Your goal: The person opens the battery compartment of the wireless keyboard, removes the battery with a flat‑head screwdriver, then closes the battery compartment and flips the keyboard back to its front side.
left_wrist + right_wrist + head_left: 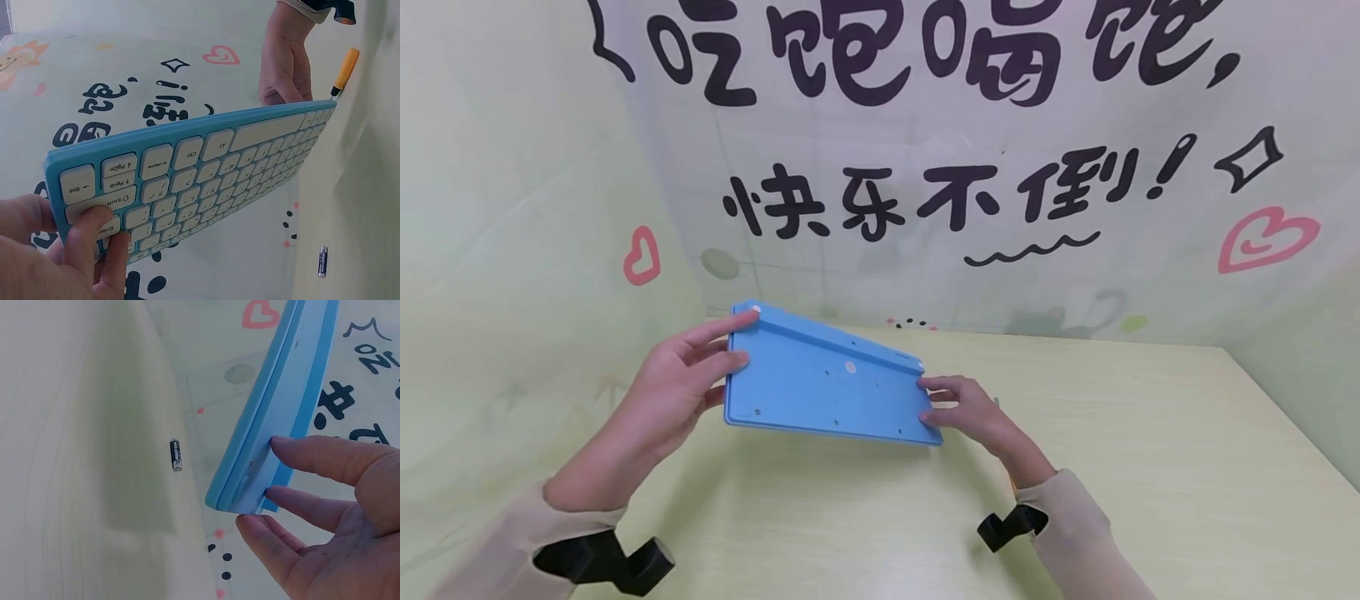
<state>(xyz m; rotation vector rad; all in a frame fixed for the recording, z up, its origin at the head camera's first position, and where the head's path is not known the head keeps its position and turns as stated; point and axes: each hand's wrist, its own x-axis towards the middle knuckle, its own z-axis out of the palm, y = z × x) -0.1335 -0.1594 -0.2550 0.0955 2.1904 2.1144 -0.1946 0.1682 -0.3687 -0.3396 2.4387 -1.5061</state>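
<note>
A light-blue keyboard (835, 379) with white keys (187, 181) is held up above the table, its flat back facing the head camera. My left hand (662, 387) grips the left end, and in the left wrist view its fingers press over the Enter and Shift keys. At the opposite end my right hand (972, 410) holds the edge between thumb and fingers. Small screws and pale round pads dot the back. In the right wrist view the right hand (337, 512) touches the back near one corner.
A small dark battery (176, 455) lies on the table (1150, 433) near the back wall cloth. A screwdriver with an orange handle (347, 67) lies beyond the right hand. The printed cloth (880, 275) stands behind and along the sides.
</note>
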